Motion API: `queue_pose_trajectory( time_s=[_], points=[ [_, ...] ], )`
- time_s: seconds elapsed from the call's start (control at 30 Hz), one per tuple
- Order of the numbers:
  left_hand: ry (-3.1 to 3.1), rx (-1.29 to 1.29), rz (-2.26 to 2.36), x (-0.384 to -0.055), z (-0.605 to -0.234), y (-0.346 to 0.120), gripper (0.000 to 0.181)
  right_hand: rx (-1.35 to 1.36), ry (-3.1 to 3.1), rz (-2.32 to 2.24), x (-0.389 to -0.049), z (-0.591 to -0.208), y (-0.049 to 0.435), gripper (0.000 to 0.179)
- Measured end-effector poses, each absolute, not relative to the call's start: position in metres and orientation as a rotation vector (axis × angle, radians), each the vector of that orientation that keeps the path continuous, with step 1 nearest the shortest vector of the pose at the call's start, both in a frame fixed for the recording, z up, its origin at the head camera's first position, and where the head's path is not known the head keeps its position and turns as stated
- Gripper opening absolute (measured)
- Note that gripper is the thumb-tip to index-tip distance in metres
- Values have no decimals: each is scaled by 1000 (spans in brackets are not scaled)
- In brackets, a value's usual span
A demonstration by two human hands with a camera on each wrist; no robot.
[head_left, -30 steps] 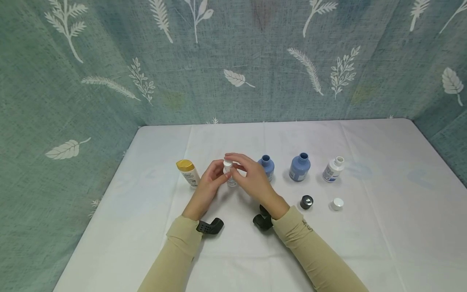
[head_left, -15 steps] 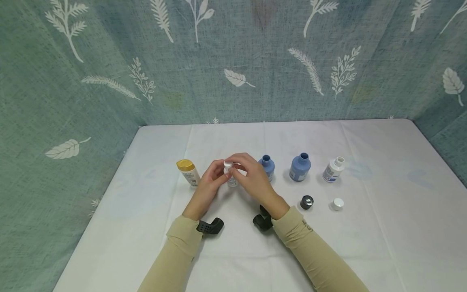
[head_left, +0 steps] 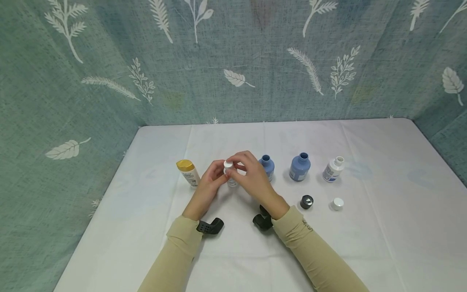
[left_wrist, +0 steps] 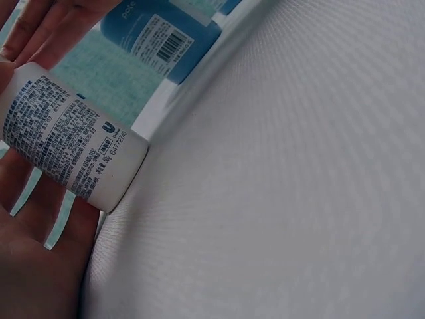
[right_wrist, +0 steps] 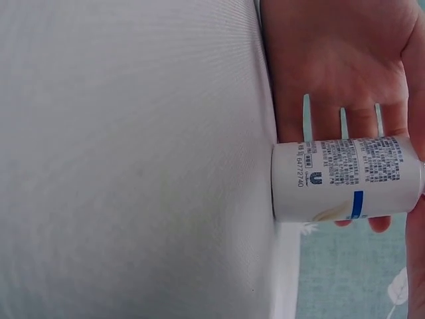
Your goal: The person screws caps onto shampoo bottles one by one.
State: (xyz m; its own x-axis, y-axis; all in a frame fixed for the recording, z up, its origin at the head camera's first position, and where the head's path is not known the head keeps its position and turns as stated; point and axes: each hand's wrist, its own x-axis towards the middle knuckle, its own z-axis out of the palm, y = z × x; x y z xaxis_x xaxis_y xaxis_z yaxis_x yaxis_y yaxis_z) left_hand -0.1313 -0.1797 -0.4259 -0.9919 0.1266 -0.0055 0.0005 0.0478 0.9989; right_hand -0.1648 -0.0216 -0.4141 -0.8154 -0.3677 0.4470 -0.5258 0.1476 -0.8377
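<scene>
A small white bottle (head_left: 232, 182) with a printed label stands upright on the table between both hands. The left hand (head_left: 208, 184) grips it from the left, its fingers lying behind the bottle (right_wrist: 342, 179) in the right wrist view. At the top, the right hand (head_left: 254, 175) pinches the white cap (head_left: 228, 164) between thumb and fingers. Just left of the left hand stands a white bottle with a yellow cap (head_left: 186, 165). Partly hidden behind the right hand is an uncapped blue bottle (head_left: 267, 165); a blue bottle (left_wrist: 159, 40) also shows in the left wrist view.
Farther right stand another uncapped blue bottle (head_left: 300, 167) and an uncapped white bottle (head_left: 333, 169). In front of them lie a black cap (head_left: 306, 202) and a white cap (head_left: 337, 204). A patterned curtain (head_left: 233, 61) rises behind the white-covered table (head_left: 233, 267).
The right hand's fingers and thumb have shifted slightly round the cap, more of which now shows. The left hand and the bottle stay in place.
</scene>
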Motion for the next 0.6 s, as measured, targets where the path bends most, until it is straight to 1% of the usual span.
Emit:
queue_pose_trajectory(
  time_s=[0.23,0.47,0.6],
  points=[
    [2217,111,2086,-132,-425,-179,35,940,-2250,1848,-151,-390,-17,19],
    [2216,122,2097,-132,-426,-179,35,984,-2249,1745,-168,-418,-20,25],
    [2201,115,2110,-136,-434,-182,35,997,-2222,1732,-170,-422,-21,24]
  ],
)
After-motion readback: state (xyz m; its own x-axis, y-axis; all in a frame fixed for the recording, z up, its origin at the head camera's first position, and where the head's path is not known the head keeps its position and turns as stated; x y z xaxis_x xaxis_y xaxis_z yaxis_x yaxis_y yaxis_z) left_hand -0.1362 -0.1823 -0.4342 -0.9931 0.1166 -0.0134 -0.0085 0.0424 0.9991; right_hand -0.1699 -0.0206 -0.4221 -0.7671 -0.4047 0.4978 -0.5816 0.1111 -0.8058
